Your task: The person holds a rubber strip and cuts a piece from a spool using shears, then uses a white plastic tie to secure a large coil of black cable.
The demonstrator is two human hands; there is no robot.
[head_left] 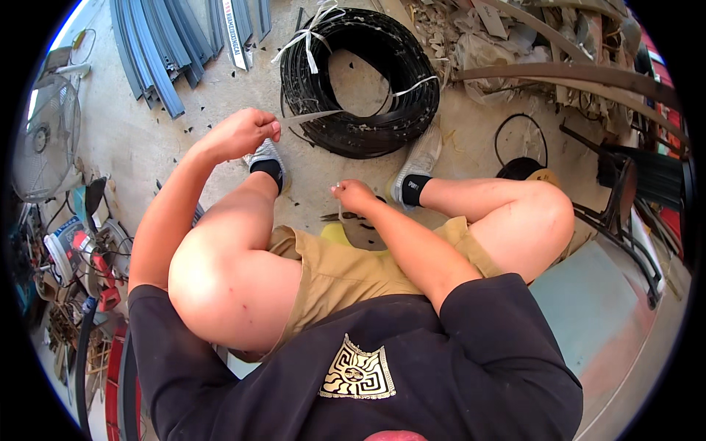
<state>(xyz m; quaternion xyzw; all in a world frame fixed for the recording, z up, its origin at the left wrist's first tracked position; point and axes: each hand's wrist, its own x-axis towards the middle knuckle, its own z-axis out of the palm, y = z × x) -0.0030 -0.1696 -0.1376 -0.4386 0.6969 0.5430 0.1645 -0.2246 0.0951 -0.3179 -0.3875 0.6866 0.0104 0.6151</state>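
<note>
- The concrete floor [184, 140] spreads out under a seated person, knees apart, a grey shoe on each side.
- A big coil of black strip [360, 81] lies on the floor just beyond the feet, bound with white ties.
- A stack of blue-grey profiles [162, 44] lies well off to the upper left, and a standing fan [48, 140] sits at the far left edge.
- The left hand [239, 134] is raised over the left shoe, fingers [271, 129] curled shut and pinching the end of a thin pale strip [312, 115], which runs from the fingertips out to the coil's near edge.
- The right hand [355, 195] hangs lower, between the knees, fingers closed around something small and light; I cannot tell what it is, though a thin pale piece drops just below the fingertips.
- Small black offcuts [184, 131] dot the floor near the left hand.
</note>
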